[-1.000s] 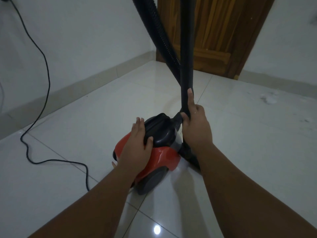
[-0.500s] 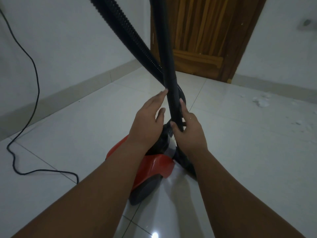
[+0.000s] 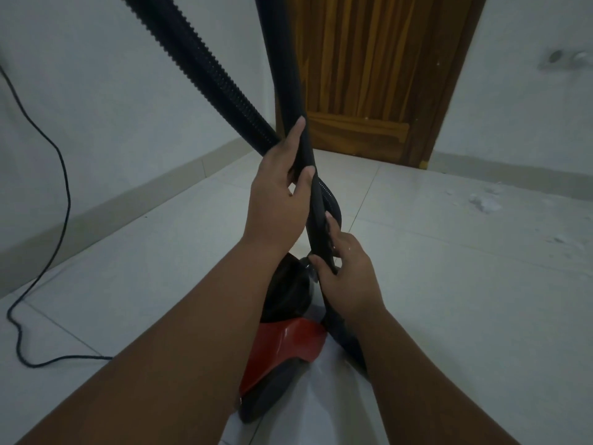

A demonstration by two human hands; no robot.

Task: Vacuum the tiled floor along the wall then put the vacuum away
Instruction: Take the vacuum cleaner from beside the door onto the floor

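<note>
The tiled floor [image 3: 449, 284] runs from the skirting of the left wall [image 3: 96, 107] to a wooden door [image 3: 369, 75] at its far edge. The vacuum [image 3: 288, 342], a red and black canister, sits on the floor near the middle, close to the person and partly hidden under both forearms.

Its ribbed hose [image 3: 199, 59] rises steeply to the upper left, and the rigid wand [image 3: 282, 59] stands almost upright beside it, so the 2 cross just above the canister. That upright pose suggests the wand is being parked against the body for storage rather than swept.

A black cord [image 3: 61, 175] trails down the left wall and loops along the floor's left edge, so the machine seems not yet packed away.

The left hand [image 3: 277, 200] wraps the wand at the crossing, forefinger laid along it, likely to steady it. The right hand [image 3: 348, 277] curls round the wand lower down, just above the canister, probably to guide its foot.

White crumbs [image 3: 484, 202] lie near the far right edge.
</note>
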